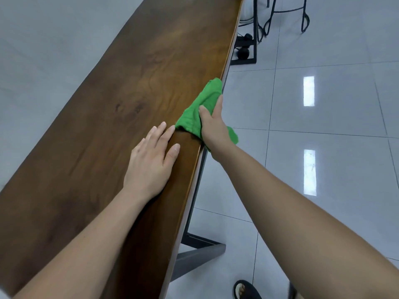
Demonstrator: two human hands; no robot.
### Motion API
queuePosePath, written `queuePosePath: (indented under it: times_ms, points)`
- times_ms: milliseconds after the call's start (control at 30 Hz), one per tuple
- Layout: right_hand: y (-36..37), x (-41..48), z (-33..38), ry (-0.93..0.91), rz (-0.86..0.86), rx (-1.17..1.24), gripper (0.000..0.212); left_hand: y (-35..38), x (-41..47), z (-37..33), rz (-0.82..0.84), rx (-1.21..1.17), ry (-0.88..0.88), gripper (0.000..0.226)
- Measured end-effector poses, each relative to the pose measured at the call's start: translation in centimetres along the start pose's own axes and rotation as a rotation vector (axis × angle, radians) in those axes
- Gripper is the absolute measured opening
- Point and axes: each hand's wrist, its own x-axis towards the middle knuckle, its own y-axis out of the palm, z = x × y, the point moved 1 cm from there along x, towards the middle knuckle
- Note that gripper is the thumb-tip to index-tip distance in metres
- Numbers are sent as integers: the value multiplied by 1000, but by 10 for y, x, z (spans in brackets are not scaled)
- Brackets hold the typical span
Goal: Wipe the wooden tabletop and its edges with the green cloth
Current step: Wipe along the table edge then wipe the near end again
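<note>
A long dark wooden tabletop (121, 100) runs diagonally from lower left to upper right. The green cloth (203, 104) is draped over its right edge, about halfway along. My right hand (212, 126) grips the cloth against that edge, thumb on top and fingers wrapped down the side, partly hidden. My left hand (153, 160) rests flat on the tabletop just left of the cloth, fingers straight, fingertips almost touching the cloth.
Grey tiled floor (323, 147) lies on both sides of the table. Black metal table legs (200, 251) show under the right edge. A black metal frame with cables (248, 46) and thin chair legs (302, 20) stand at the far right. A foot in a black sandal (246, 290) is at the bottom.
</note>
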Motion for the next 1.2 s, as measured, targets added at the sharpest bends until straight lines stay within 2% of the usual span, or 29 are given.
queuePosePath:
  times_ms: [200, 800, 967, 1200]
  points:
    - [14, -65, -25, -88, 0, 21, 71, -2, -33, 5, -3, -26, -2, 69]
    - [71, -335, -86, -25, 47, 54, 73, -16, -151, 21, 2, -30, -86, 68]
    - [64, -341, -87, -52, 137, 1, 76, -19, -185, 22, 44, 7, -148, 69]
    - [54, -281, -72, -76, 94, -15, 78, -21, -230, 23, 42, 21, -231, 67]
